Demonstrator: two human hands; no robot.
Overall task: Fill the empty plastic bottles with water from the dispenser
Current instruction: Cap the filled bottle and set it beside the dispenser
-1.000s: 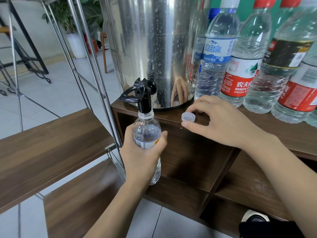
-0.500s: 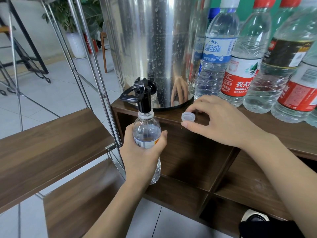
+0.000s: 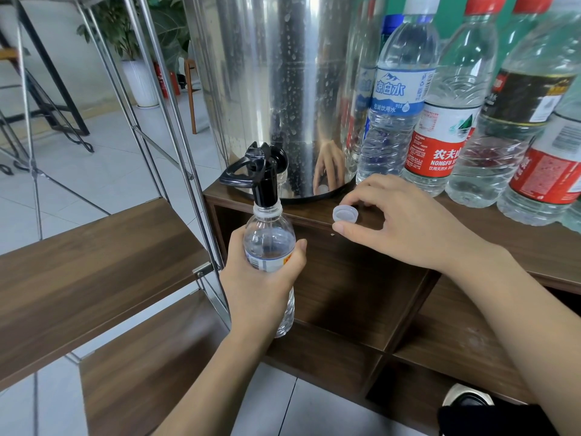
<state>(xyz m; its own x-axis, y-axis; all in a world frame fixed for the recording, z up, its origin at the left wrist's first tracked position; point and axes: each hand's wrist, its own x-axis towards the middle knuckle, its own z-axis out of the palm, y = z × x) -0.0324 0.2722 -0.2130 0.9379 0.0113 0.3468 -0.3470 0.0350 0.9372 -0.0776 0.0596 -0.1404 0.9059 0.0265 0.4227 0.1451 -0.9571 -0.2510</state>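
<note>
- Steel dispenser (image 3: 283,89) standing far centre on the wooden cabinet top (image 3: 518,247), wall beaded with droplets; black tap (image 3: 262,179) jutting out over the near left edge.
- Row of capped bottles (image 3: 446,127) ranged along the far right of the top, just beside the dispenser — mostly clear with red or blue labels; fill levels hard to judge.
- Small clear bottle (image 3: 269,247) held upright below the tap, off the near left corner of the cabinet, open neck right up at the spout. Water inside up to about the shoulder, by the look of it; no stream made out.
- Left hand (image 3: 261,284) wrapped round the bottle's middle, thumb on the right side, fingers curled behind — a full, firm hold.
- Right hand (image 3: 399,225) resting on the top, right of the tap, fingers loosely bent, pinching the white cap (image 3: 345,213) between thumb and forefinger; cap lying open side up.
- Risks: overflow onto hand and floor if the tap runs on with the level this high; splashing if the neck drifts off the spout; cap near the edge, easily knocked off.
</note>
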